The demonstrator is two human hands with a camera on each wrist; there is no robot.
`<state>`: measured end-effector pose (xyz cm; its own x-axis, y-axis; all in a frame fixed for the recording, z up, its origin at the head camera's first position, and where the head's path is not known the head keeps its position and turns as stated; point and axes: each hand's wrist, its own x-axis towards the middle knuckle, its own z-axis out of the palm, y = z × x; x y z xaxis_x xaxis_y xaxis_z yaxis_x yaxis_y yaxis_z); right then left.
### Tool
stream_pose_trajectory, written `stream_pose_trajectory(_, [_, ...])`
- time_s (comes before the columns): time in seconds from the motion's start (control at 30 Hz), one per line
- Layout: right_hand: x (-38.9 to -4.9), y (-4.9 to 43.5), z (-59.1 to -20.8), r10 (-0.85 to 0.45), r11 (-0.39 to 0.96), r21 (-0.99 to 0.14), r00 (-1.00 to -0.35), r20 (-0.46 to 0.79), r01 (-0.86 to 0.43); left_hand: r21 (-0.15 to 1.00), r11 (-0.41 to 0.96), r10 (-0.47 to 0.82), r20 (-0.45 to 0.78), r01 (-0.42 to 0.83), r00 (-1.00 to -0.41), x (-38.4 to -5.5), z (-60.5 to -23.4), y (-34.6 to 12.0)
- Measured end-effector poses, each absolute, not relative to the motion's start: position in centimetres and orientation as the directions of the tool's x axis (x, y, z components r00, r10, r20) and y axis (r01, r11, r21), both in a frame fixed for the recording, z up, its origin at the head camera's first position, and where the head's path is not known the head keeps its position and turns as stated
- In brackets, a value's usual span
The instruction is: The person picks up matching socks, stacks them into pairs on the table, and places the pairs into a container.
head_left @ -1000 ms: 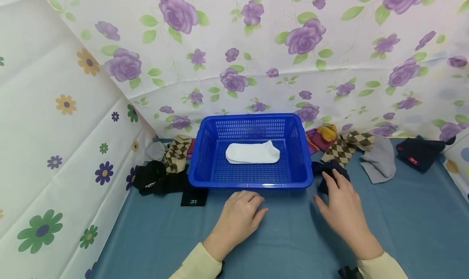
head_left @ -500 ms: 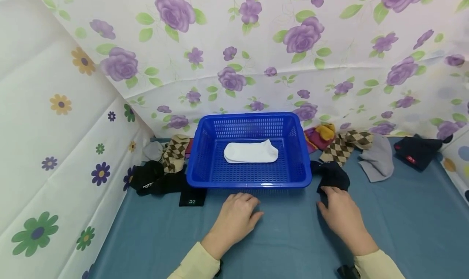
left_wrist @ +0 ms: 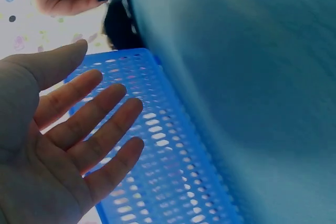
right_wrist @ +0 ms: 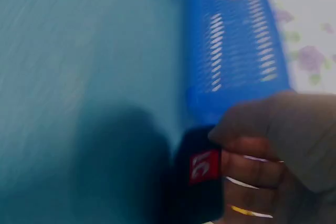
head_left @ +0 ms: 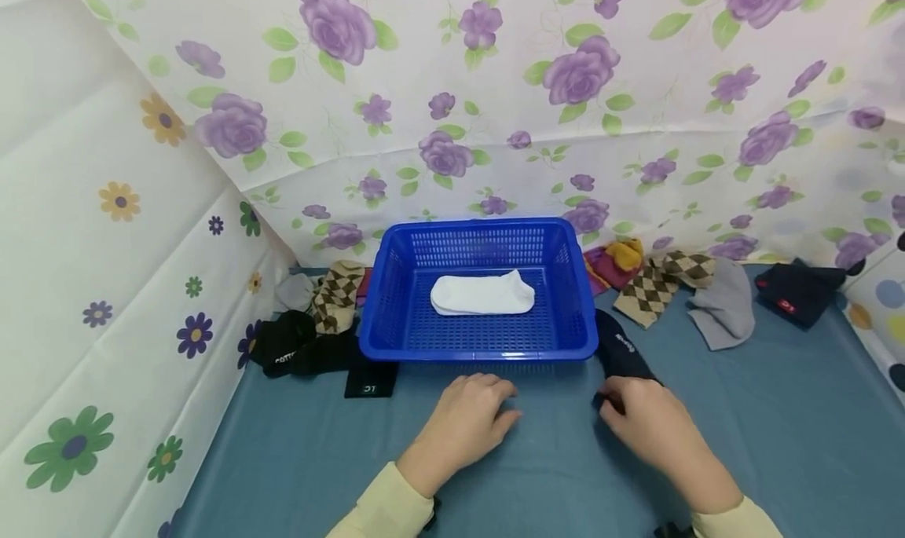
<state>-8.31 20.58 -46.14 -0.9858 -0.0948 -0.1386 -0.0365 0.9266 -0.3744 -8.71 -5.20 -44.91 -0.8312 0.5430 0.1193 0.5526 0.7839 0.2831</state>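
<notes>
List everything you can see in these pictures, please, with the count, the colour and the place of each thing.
basket: 1, blue, centre
white sock: 1 or a stacked pair, white, in basket
dark sock: at least 1, navy or black, right hand
checked socks: at least 2, brown and beige, left and right of basket
grey socks: 2, grey, left and right
black socks: count unclear, black, left
yellow-trimmed sock: count unclear, purple-red and yellow, right of basket
red piece: 1, red, left of basket, mostly hidden
labelled sock: count unclear, dark, far right
table cloth: 1, blue-green, underneath
wall cloth: count unclear, white, printed, around
sleeves: 2, pale yellow, forearms
left hand: 1, bare, before basket
right hand: 1, bare, front right
</notes>
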Motion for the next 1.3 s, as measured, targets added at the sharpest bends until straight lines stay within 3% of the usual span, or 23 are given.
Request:
stream_pose_trajectory(0.27, [-6.5, 18.0, -40.9, -0.219, 0.817, -0.57, -0.962, -0.163, -0.089, 0.572, 0.649, 0.622, -0.019, 0.502, -0.782, -8.6, -43.1, -3.5])
stream_pose_trajectory(0.37, [-6.1, 17.3, -39.3, -0.314, 0.736, -0.662, -0.938, -0.147, -0.142, 0.634, 0.581, 0.642, 0.03, 0.511, -0.766, -8.7, -42.8, -2.7])
stream_pose_trajectory(0.5, [-5.6, 16.7, -38.2, -0.413, 0.618, -0.742, -0.91, -0.026, -0.259, 0.73, 0.437, 0.649, 0.148, 0.525, -0.746, -9.0, -42.7, -2.2])
stream_pose_trajectory(0.63, [-5.6, 16.4, -37.6, -0.419, 0.587, -0.727, -0.902, 0.102, -0.355, 0.793, 0.316, 0.644, 0.224, 0.521, -0.731, -9.3, -42.5, -2.2])
stream_pose_trajectory(0.77, [-5.9, 16.2, -37.5, -0.414, 0.589, -0.696, -0.893, 0.178, -0.412, 0.82, 0.287, 0.629, 0.228, 0.495, -0.743, -9.7, -42.5, -2.3])
stream_pose_trajectory(0.93, [-5.9, 16.2, -37.3, -0.408, 0.537, -0.7, -0.871, 0.273, -0.471, 0.845, 0.286, 0.624, 0.194, 0.452, -0.757, -10.0, -43.3, -2.5])
stream_pose_trajectory(1.13, [-5.9, 16.5, -36.7, -0.384, 0.497, -0.676, -0.836, 0.392, -0.545, 0.813, 0.308, 0.612, 0.228, 0.494, -0.758, -10.1, -44.0, -2.9])
stream_pose_trajectory(1.3, [-5.9, 17.0, -36.7, -0.369, 0.471, -0.657, -0.808, 0.459, -0.589, 0.806, 0.382, 0.588, 0.166, 0.452, -0.792, -10.3, -43.7, -4.2])
